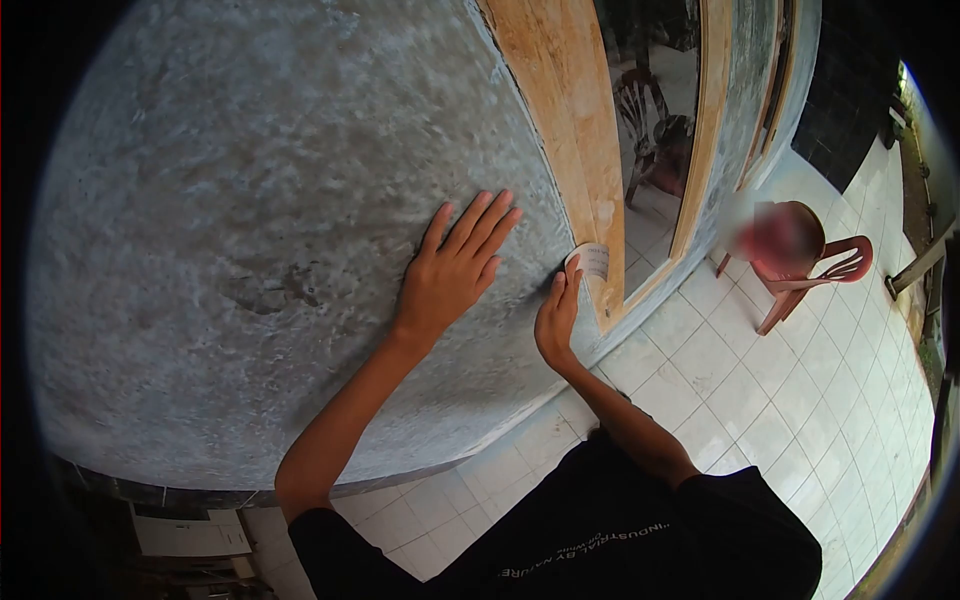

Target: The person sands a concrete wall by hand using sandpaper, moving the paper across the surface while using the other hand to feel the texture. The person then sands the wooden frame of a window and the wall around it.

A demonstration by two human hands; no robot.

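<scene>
Grey wall (250, 150) is touched by the left hand (455, 262), fingers spread; at the adjoining wooden frame's (575, 120) lower end, a small printed disc (594, 260) is touched by the right hand's (558, 312) fingers, pinch unclear. Disc-to-wood work seems in hand; steady, flat pressure seems called for next.

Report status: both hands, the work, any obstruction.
Left hand spread on gray wall. Right hand holding printed paper at wooden window frame. No obstruction visible at the paper; reddish plastic chair stands apart.
</scene>
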